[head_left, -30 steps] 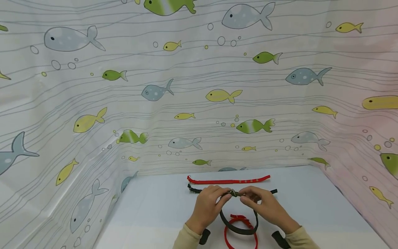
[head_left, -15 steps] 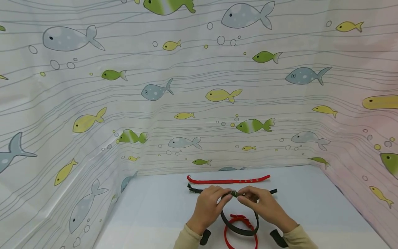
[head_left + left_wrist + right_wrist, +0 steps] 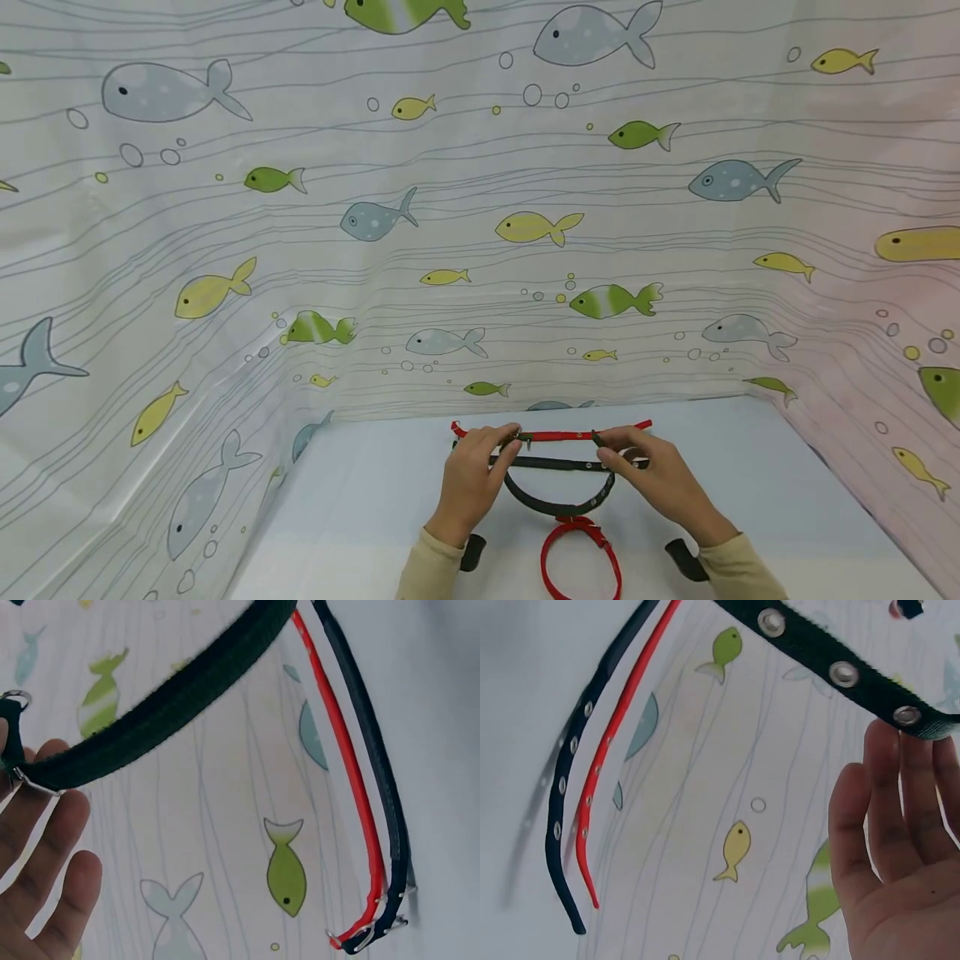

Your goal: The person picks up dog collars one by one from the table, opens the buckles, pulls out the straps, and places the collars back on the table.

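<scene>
My left hand (image 3: 472, 479) pinches the buckle end of a dark green collar (image 3: 555, 507). In the left wrist view its metal buckle (image 3: 36, 782) and a small ring (image 3: 16, 696) show at the fingers. My right hand (image 3: 660, 475) pinches the other end, close to the last metal eyelet (image 3: 907, 715). Between the two hands the collar sags in a U, its ends apart. Behind it lie a straight black collar (image 3: 551, 463) and, farther back, a straight red collar (image 3: 558, 436), both partly hidden by the hands.
A red collar (image 3: 546, 554) closed into a ring lies on the white table (image 3: 337, 517) nearer the body. Black bands (image 3: 472, 552) show by both wrists. A fish-patterned sheet (image 3: 450, 317) hangs behind and at both sides of the table.
The green collar's ends, close together before at the buckle, are now drawn apart. My left hand has moved left, my right slightly right, and the loop has opened and risen off the red ring.
</scene>
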Tool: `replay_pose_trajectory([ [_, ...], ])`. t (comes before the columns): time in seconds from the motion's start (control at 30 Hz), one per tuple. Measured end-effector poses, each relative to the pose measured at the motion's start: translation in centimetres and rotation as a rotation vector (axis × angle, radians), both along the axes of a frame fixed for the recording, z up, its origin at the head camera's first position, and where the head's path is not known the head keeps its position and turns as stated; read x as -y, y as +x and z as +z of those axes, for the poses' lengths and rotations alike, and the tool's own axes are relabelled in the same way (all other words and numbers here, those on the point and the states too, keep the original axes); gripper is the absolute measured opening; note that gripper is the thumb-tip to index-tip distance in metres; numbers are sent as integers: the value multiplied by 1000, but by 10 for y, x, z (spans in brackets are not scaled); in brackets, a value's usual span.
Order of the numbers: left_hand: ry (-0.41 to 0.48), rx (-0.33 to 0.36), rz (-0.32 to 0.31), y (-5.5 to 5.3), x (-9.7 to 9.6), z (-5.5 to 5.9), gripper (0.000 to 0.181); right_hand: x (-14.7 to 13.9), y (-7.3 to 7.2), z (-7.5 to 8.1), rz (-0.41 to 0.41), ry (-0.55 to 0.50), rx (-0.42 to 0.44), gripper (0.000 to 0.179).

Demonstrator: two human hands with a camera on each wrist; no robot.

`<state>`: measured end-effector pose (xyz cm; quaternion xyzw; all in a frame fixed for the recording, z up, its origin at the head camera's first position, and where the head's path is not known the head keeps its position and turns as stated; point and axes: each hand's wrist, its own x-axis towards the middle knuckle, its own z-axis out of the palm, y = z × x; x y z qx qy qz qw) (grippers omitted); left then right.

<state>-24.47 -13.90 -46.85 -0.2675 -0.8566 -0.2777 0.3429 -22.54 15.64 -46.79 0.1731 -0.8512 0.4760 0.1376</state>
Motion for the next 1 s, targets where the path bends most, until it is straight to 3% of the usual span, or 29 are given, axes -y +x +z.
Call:
replay_pose_trajectory([
  [0.1,6,9,25,-5,4,-1,32,-5,-5,-1,-40,26,-48,29],
  [0.27,11,26,39,-14,10,-9,33,-10,-10,-8,-79,86,-36,36],
  [0.43,-5,116,28,-20,15,-23,36,-15,-11,-20,-78,133,5,31],
  [0.63,-49,159,31,-23,22,-39,41,-26,-10,-32,-46,159,-9,27],
  [0.8,-69,158,61,-24,30,-40,41,-40,-8,-37,-68,207,-43,37],
  [1.0,-97,185,128,-22,47,-45,39,-60,-7,-42,-135,293,-12,28],
])
